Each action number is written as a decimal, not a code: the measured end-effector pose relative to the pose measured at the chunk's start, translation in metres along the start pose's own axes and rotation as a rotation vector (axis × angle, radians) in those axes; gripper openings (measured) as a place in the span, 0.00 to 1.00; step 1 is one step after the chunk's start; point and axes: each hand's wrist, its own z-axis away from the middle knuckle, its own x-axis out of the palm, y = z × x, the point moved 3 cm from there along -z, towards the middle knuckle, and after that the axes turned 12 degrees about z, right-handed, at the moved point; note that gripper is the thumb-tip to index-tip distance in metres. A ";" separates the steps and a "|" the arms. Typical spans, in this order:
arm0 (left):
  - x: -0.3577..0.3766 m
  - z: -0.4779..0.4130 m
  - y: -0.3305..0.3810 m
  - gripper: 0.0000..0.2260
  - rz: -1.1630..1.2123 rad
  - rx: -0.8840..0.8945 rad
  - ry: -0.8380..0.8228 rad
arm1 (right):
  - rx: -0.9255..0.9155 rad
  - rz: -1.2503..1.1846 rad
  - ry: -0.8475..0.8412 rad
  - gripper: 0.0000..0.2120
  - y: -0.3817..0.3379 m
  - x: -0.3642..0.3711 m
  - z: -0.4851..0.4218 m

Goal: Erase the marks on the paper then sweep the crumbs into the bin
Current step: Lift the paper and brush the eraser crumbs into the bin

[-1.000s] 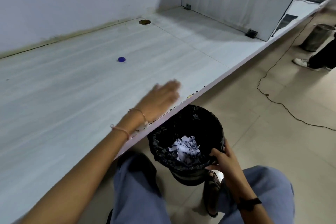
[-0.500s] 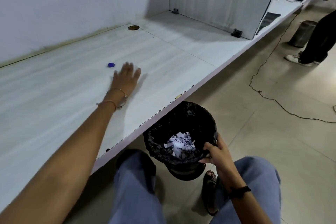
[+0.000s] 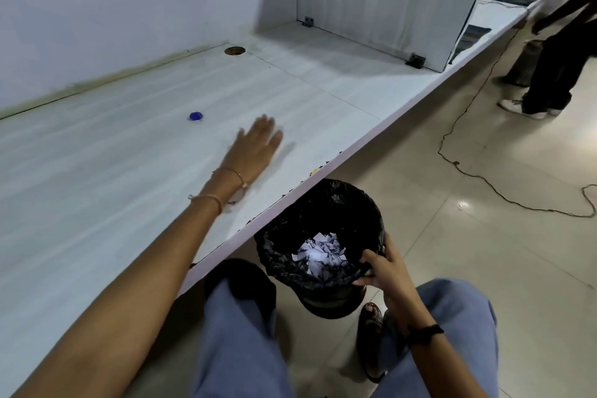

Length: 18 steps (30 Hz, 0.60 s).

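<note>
A black bin (image 3: pixel 365 207) lined with a black bag stands on the floor just below the edge of the white desk (image 3: pixel 97 178); torn scraps of marked paper (image 3: pixel 319 254) lie inside it. My right hand (image 3: pixel 384 268) grips the bin's near rim. My left hand (image 3: pixel 255 147) lies flat with straight fingers on the desk top, a little way in from the edge above the bin. A small blue eraser (image 3: pixel 195 116) sits on the desk, left of and beyond that hand. Tiny dark crumbs (image 3: pixel 318 167) dot the desk edge.
A round cable hole (image 3: pixel 235 50) lies at the back of the desk and a white partition (image 3: pixel 387 0) stands at the right. A person's legs (image 3: pixel 549 74) stand at the far right, and a thin cable (image 3: pixel 468 171) trails over the tiled floor.
My left hand went from the desk edge back toward the eraser, then came to the right again toward the edge. My right hand stayed on the bin's rim.
</note>
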 end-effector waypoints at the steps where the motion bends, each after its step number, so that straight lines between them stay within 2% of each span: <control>1: 0.008 -0.004 -0.014 0.22 -0.044 -0.085 -0.018 | -0.005 -0.001 0.001 0.24 0.001 0.000 0.000; 3: 0.020 -0.003 -0.016 0.23 -0.090 -0.158 -0.048 | -0.013 -0.011 0.003 0.24 0.003 0.000 -0.001; 4: 0.028 -0.002 -0.005 0.26 -0.060 -0.118 -0.053 | -0.012 -0.018 0.005 0.24 0.004 0.000 -0.002; 6: 0.045 0.006 0.037 0.30 0.020 0.024 -0.094 | 0.000 -0.026 0.016 0.24 0.007 -0.001 -0.007; 8: 0.067 0.016 0.078 0.29 0.163 0.215 -0.130 | 0.017 -0.037 0.039 0.24 0.012 -0.004 -0.014; 10: 0.080 0.024 0.105 0.26 0.400 0.289 -0.150 | 0.026 -0.045 0.056 0.25 0.017 -0.008 -0.021; 13: 0.100 0.009 0.113 0.16 0.611 0.237 -0.062 | 0.046 -0.039 0.092 0.24 0.029 -0.018 -0.034; 15: 0.113 -0.011 0.106 0.08 0.722 0.122 0.027 | 0.056 -0.023 0.136 0.23 0.038 -0.025 -0.046; 18: 0.148 -0.046 0.100 0.06 0.885 -0.062 0.049 | 0.071 0.011 0.206 0.25 0.051 -0.038 -0.074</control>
